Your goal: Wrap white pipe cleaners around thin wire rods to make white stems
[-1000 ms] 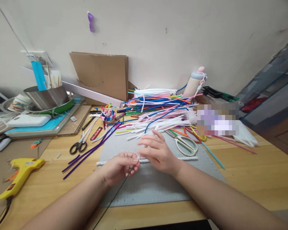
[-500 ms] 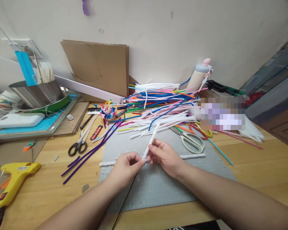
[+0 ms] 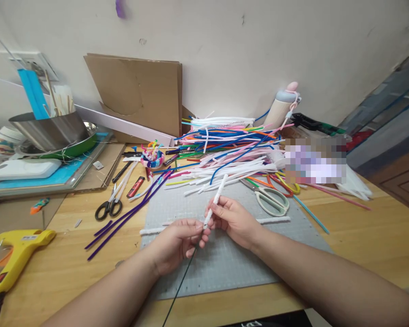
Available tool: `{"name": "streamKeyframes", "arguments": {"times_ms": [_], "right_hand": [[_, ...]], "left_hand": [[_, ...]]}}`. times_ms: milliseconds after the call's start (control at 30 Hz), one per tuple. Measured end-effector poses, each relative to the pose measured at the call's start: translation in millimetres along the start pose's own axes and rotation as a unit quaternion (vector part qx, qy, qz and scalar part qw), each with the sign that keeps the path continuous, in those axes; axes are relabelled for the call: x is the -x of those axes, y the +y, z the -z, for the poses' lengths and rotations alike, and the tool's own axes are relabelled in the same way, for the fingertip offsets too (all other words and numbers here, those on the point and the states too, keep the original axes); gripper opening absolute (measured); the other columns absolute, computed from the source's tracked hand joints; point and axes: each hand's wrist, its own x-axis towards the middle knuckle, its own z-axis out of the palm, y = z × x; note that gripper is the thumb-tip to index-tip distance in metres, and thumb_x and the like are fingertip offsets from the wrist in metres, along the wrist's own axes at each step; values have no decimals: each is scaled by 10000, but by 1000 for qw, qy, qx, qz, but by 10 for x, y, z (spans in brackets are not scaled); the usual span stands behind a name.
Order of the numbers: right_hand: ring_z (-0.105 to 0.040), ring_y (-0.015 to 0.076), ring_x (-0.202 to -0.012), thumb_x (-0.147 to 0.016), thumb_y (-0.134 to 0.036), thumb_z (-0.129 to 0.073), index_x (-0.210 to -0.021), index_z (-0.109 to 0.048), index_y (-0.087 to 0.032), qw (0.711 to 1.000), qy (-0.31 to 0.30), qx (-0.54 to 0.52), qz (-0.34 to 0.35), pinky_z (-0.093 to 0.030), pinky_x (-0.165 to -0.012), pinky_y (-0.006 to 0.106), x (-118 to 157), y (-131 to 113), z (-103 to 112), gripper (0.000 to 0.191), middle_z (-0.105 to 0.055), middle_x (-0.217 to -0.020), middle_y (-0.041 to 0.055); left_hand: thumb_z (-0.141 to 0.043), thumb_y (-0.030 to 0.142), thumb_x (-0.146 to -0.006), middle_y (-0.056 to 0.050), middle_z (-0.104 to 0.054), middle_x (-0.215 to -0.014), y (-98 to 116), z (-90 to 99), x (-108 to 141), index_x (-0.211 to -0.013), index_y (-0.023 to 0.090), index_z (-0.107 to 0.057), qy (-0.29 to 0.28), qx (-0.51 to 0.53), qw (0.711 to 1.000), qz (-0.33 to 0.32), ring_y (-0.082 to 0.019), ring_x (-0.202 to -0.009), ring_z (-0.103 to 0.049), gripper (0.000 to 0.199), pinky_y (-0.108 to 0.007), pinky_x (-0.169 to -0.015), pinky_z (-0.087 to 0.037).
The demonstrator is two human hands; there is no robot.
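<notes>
- Over the head camera I saw the left hand pinching a thin dark green wire near its upper end.
- I had the right hand pinching a white pipe cleaner between thumb and fingers; it slanted upward, its lower end at the left fingertips.
- Both hands were above a grey cutting mat, on which another white stem lay crosswise.
- Beyond the hands I saw a multicoloured pipe-cleaner pile, with white-handled scissors just beside it.
- Purple stems lay left on the wooden surface.
</notes>
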Motion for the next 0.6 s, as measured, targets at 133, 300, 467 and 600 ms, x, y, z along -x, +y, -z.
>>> {"name": "streamKeyframes", "arguments": {"times_ms": [133,300,467,600], "right_hand": [[-573,69,-540,-735,-361,-708,-782,-582,-145,1000,-2,-13,0,-458,-519,183,0,-21,-1,255,-627,-713,-3],[-572,66,-543,-753,-347,-696,-811,-582,-155,999,-21,-39,11,-453,-529,185,26,-17,-14,231,-627,-737,-5],[-570,72,-557,-761,-346,-688,-829,-569,-162,998,-51,-43,17,-450,-546,198,25,-6,-17,230,-616,-735,-7],[-571,99,-558,-765,-462,-641,-876,-548,-178,999,-26,26,4,-417,-461,203,14,-125,-34,319,-604,-772,7]], "left_hand": [[-668,183,-709,-43,-577,-699,19,15,6,-771,79,-668,-15,32,999,26,-61,-556,-509,121,-126,-349,-244],[-694,158,-695,-36,-569,-643,30,24,23,-725,79,-654,-32,35,998,32,-51,-519,-496,93,-109,-357,-275],[-713,141,-657,-35,-571,-626,51,32,42,-681,85,-639,-37,44,996,63,-54,-501,-506,96,-100,-327,-253],[-709,117,-637,-44,-569,-603,95,57,24,-670,63,-645,-7,44,998,41,-45,-470,-494,91,-92,-316,-253]]}}
